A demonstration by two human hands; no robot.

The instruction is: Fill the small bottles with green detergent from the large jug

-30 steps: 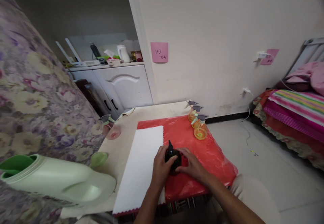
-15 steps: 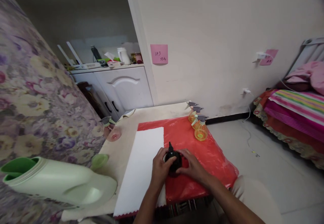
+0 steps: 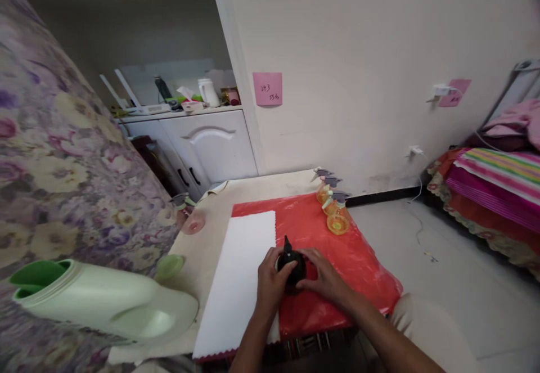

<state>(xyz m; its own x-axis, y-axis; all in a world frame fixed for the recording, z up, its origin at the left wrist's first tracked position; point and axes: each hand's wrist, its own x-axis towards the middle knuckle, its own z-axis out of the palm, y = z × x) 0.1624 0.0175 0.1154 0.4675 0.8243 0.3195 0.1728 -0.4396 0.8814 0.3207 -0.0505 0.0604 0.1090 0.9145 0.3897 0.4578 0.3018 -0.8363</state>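
Observation:
Near the front of the table, a dark bottle [image 3: 294,272] with a black pointed nozzle stands on the red plastic sheet [image 3: 312,311]. My left hand [image 3: 273,277] wraps its left side, thumb laid across the top near the nozzle. Against the right side curve the fingers of my right hand [image 3: 320,274], its thumb toward the near side. Both hands are closed round the bottle, and much of its body is hidden beneath them. Left of it lies a white board [image 3: 240,272] with a scalloped edge.
Spray bottles with amber liquid [image 3: 338,222] line the sheet's far right side. A pinkish spray bottle [image 3: 192,220] stands at the left edge. Closer in are a large pale green jug [image 3: 122,300] and a green lid [image 3: 170,266]. Behind the table rises a wall [image 3: 358,80].
The whole view has shifted slightly to the right. Both hands keep their hold on the dark bottle, with hardly any change in grip.

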